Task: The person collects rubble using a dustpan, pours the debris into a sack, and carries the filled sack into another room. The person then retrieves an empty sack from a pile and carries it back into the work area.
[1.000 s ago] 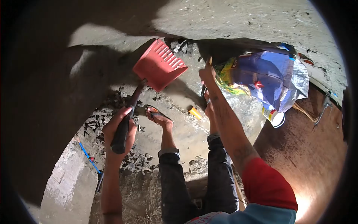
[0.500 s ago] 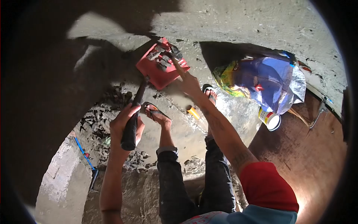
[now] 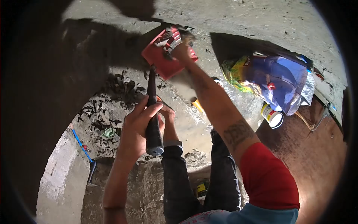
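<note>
My left hand [image 3: 138, 121] is wrapped around the long black handle [image 3: 152, 128] of a red dustpan [image 3: 158, 58]. The pan rests on the floor near the base of the wall, tilted away from me. Grey broken chips [image 3: 162, 42] lie in its far part. Over the right side of the pan is my right hand [image 3: 181, 52], close to the chips. Motion blur and the hand's own back hide its fingers, so I cannot make out whether it holds anything.
Dark shards [image 3: 102, 115] are heaped on the floor left of my feet. To the right lie a blue and yellow sack [image 3: 274, 80] and a white tub [image 3: 271, 116]. A small orange cylinder [image 3: 197, 104] sits near my foot. The concrete wall [image 3: 253, 18] rises beyond.
My left hand has shifted right with the handle, which now stands more upright in view. The dustpan appears slightly higher and further right. My right hand has moved further up over the pan.
</note>
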`<state>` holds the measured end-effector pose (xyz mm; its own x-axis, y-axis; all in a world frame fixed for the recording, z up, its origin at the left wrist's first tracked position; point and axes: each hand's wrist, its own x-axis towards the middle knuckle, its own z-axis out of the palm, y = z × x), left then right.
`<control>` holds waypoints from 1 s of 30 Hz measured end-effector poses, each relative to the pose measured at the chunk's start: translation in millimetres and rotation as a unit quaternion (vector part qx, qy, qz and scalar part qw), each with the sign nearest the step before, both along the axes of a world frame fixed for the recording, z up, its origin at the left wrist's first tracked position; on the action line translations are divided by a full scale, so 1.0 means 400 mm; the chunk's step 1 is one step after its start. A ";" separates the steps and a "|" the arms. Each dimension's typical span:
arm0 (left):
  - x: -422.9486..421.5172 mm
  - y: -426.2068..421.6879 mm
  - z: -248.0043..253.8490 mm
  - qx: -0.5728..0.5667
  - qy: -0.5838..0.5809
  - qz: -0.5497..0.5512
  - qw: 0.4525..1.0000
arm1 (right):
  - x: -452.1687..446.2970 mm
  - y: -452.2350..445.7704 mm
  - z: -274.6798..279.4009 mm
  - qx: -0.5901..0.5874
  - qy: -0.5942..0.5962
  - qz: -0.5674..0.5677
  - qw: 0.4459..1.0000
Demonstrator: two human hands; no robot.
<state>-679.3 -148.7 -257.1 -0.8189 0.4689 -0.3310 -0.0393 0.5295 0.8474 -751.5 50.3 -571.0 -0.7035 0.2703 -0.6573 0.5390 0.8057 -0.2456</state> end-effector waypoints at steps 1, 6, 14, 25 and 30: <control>-0.002 -0.003 0.002 -0.008 -0.015 0.001 1.000 | 0.005 -0.059 -0.009 -0.078 0.051 -0.146 0.985; -0.044 -0.020 0.023 0.028 -0.059 0.008 0.998 | 0.033 -0.125 0.094 -0.112 0.253 -0.153 0.949; -0.045 -0.091 0.060 0.033 -0.414 0.119 0.902 | 0.164 0.096 0.271 -0.044 0.024 -0.007 0.999; -0.079 -0.034 0.022 -0.044 -0.064 -0.086 0.993 | -0.089 -0.045 0.032 0.042 0.062 -0.023 0.997; -0.095 -0.058 0.014 -0.023 -0.080 -0.065 0.994 | -0.024 -0.086 0.153 -0.048 0.124 0.037 0.990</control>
<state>-717.4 -171.8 -251.6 -0.6873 0.5484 -0.4762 -0.1014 0.5768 0.8106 -761.0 16.1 -509.6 -0.8624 0.1559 -0.4816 0.3923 0.8070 -0.4413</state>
